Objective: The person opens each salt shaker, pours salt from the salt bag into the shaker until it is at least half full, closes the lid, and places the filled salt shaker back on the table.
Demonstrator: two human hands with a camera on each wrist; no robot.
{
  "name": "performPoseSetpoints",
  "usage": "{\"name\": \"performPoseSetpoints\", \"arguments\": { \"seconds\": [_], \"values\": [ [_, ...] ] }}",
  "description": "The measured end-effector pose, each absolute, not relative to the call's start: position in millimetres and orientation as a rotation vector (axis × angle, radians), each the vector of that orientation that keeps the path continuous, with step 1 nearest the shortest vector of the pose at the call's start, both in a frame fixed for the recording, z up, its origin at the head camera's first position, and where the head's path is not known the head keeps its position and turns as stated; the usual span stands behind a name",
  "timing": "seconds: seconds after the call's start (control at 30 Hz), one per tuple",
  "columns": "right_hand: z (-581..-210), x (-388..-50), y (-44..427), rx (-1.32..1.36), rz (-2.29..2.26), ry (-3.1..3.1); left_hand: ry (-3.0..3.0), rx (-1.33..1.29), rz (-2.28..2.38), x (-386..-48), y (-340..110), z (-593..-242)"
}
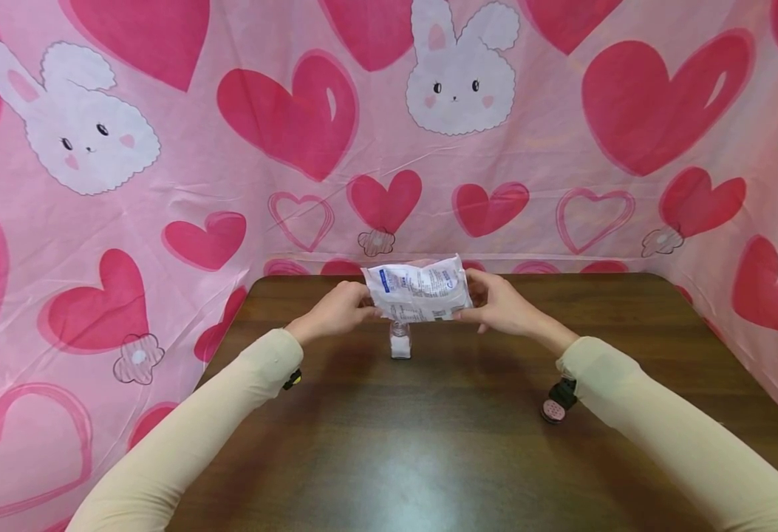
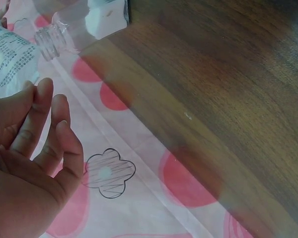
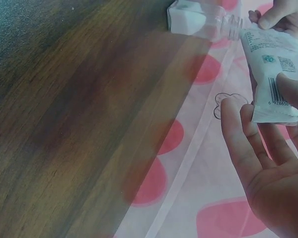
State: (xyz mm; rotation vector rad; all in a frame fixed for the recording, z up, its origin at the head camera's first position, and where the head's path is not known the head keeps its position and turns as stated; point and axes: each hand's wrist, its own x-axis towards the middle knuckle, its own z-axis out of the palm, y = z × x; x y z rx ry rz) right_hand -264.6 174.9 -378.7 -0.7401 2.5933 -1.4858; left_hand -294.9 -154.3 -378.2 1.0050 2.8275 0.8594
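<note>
A white plastic packet [image 1: 422, 292] with blue and black print is held up between both hands, above the table. My left hand [image 1: 338, 310] pinches its left end between thumb and fingertips. At the right end, my right hand [image 1: 502, 303] grips it; in the right wrist view the thumb lies on top, beside the barcode, and fingers are underneath. Just below the packet, a small clear bottle [image 1: 400, 346] stands upright on the table, with something white in its lower part. Its uncapped, threaded neck [image 3: 232, 27] is close to the packet's edge; whether they touch I cannot tell.
The dark wood table [image 1: 415, 443] reaches back to a pink cloth [image 1: 535, 148] printed with hearts and rabbits, which hangs behind and at both sides. A dark wrist strap with a round pink piece [image 1: 553, 411] hangs under the right sleeve.
</note>
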Motion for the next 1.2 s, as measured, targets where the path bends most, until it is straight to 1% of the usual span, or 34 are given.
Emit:
{"name": "performPoseSetpoints", "arguments": {
  "seconds": [0.73, 1.2],
  "values": [
    [-377.1, -266.0, 173.8, -0.743, -1.467, 2.611, 2.812, 0.959, 0.866, -297.4, -154.7, -379.5],
    [-375.9, -265.3, 173.0, -0.730, -1.477, 2.590, 2.830, 0.995, 0.859, -295.8, -154.8, -378.6]
  ]
}}
